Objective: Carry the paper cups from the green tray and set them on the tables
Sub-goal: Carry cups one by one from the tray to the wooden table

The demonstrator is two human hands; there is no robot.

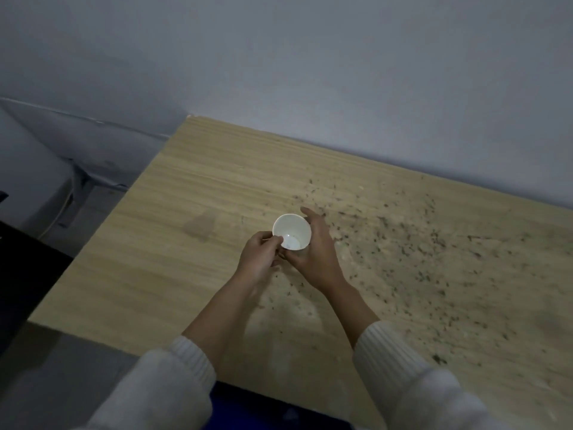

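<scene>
- One paper cup (293, 228), white and empty, is tilting its mouth toward the camera at frame centre, over one wooden table (186, 181).
- Two hands are holding it: the left hand (259, 257) is pinching the near rim, and the right hand (316, 256) is curling round its wall.
- Dark specks (434, 237) are littering the table's right half.

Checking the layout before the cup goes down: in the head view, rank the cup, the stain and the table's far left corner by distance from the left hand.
1. Cup: pinched at its rim by the left hand, with the right hand round its side.
2. Stain: left of the hand, apart from it.
3. Table corner: far left, at the back.
</scene>
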